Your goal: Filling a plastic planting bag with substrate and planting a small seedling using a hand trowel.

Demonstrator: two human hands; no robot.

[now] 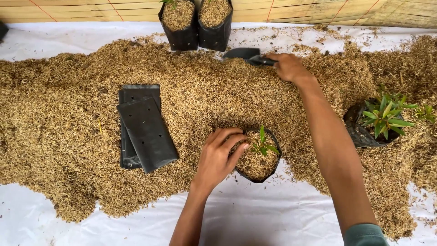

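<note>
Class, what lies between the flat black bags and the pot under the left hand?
Head view: only loose husks lie between the flat black bags and the pot that the left hand holds.

No pkgs, labels, signs or screens (none in view).

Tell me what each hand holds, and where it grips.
Right hand holds a dark trowel by its handle. Left hand grips the rim of a husk-filled black grow bag.

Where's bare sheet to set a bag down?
Bare white sheet runs along the near edge between the two forearms, and at the far left corner. The husk pile covers the middle, crowded by flat bags, the seedling bag and the plant at right.
</note>
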